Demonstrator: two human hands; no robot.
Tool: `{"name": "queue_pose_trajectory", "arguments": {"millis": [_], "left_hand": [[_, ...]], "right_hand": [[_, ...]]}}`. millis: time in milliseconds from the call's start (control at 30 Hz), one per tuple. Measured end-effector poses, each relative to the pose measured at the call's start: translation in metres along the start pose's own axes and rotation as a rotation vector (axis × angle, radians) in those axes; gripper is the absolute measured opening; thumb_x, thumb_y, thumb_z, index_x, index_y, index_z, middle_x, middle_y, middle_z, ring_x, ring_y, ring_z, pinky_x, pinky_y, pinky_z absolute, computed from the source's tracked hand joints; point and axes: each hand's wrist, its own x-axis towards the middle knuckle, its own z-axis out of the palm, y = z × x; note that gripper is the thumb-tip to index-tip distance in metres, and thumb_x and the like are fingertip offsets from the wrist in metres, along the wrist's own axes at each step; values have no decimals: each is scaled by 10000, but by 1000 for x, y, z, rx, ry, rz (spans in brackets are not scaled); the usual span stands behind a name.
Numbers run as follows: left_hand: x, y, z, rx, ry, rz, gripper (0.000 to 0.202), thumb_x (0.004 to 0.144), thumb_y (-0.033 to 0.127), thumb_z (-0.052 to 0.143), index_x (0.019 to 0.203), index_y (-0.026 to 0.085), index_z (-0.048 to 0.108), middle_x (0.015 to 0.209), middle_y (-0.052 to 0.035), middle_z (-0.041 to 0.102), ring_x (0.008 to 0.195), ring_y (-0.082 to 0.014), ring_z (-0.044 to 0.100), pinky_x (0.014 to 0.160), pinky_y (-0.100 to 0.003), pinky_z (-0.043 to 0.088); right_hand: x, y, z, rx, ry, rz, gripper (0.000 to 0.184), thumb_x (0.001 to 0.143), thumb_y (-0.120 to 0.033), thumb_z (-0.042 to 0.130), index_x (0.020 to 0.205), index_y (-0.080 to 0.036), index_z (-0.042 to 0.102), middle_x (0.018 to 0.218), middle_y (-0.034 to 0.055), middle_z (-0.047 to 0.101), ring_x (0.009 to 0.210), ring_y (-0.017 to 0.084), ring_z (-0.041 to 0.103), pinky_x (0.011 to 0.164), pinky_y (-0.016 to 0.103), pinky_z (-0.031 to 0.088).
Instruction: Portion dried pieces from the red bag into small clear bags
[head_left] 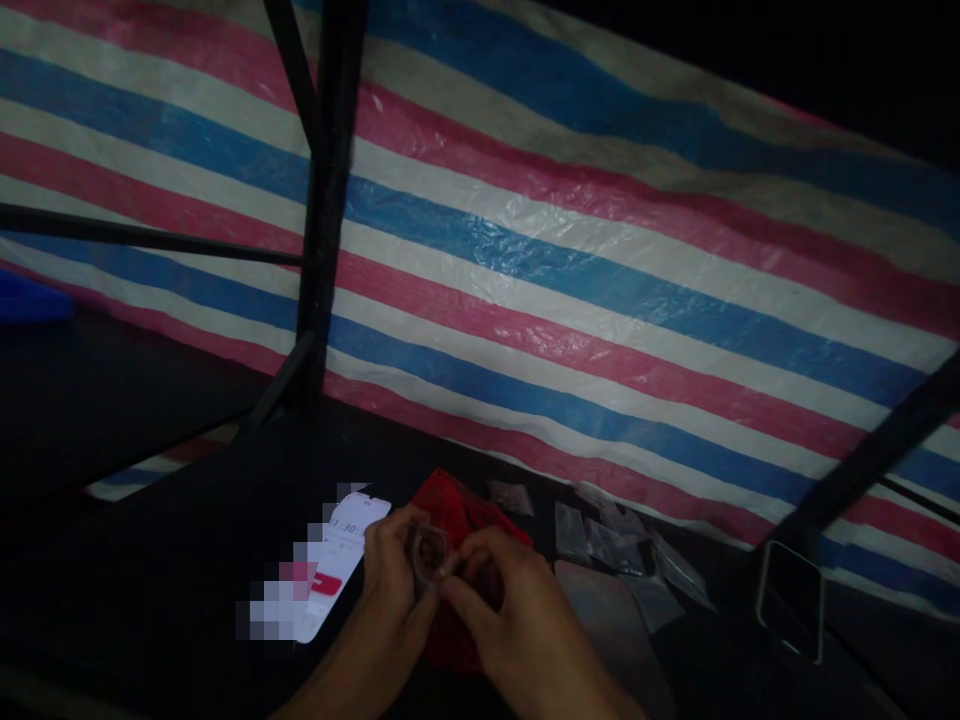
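Observation:
My left hand [390,575] is closed around a small clear container with a round mouth [430,552]; something dark brown sits inside, too dim to name. My right hand [517,600] meets it from the other side, thumb and fingertips pinched together at the container's rim. Beneath and behind both hands lies a red plastic bag [450,500], partly hidden by them. To the left, close to my left hand, a lit phone [341,560] shows a timer, part of it blurred out.
Several small clear plastic bags [574,532] lie on the dark table right of my hands, beside a greyish flat sheet [607,610]. A dark-screened phone [791,600] is farther right. Black metal posts [322,250] and a striped plastic sheet [562,250] stand behind.

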Motion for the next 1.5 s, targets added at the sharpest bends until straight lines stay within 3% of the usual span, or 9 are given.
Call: {"name": "queue_pose_trajectory", "arguments": {"millis": [200,367,600,833,967,1100,1267,1367,1500], "left_hand": [[0,5,-1,90,35,90,371,1018,281,497,1358,273,349,1248,-109,442,1127,-293,580,926,-518,587],[-1,9,13,114,96,130,356,1018,285,514,1346,248,381,1245,-124,457,1101,-293,616,910,-520,601],[4,29,24,50,73,53,356,972,258,546,1322,268,484,1200,-84,498,1078,-287,660,901,-528,626],[4,44,38,58,40,81,331,974,212,536,1291,300,501,1183,-73,536,1107,-287,630,912,-525,625],[1,44,41,94,18,163,515,971,229,622,1424,369,420,1280,-61,557,1203,-281,592,1003,-529,596],[0,48,37,132,-144,158,860,892,249,751,1589,414,277,1402,-73,556,1306,-313,558,1100,-599,541],[-4,57,20,239,-498,214,727,924,271,719,1559,489,442,1554,-58,552,1457,-366,519,1164,-678,484],[-9,52,8,325,-597,273,696,879,218,733,1500,476,552,1591,-67,571,1499,-408,505,1150,-708,492],[-17,29,1,431,-612,329,798,826,14,613,1508,427,568,1620,-73,578,1490,-397,537,1114,-692,532]], "right_hand": [[4,-4,7,107,17,28,121,935,-295,683,849,-239,745,852,7,755,798,194,711,703,287,502],[6,2,4,323,24,69,120,918,-321,665,884,-212,704,854,28,756,793,200,724,702,282,533],[1,-11,-37,98,159,55,146,900,-232,598,825,-202,719,780,15,743,729,185,691,671,275,489],[-8,-1,-37,164,94,84,237,929,-382,589,871,-200,729,823,40,764,736,201,712,664,286,508],[-12,2,-51,121,197,89,226,885,-401,583,807,-220,694,779,28,732,732,202,693,678,294,505],[-13,19,-93,33,143,205,166,808,-375,584,744,-233,641,685,2,675,630,177,633,592,277,454],[-20,54,-141,-170,254,277,203,779,-424,532,717,-248,612,622,6,650,598,207,636,570,302,458],[-36,77,-138,-285,324,231,211,805,-445,537,759,-260,628,686,32,714,672,244,701,631,329,503],[-66,109,-112,-434,203,181,273,903,-402,470,849,-267,701,857,67,801,770,253,774,716,346,557]]}}
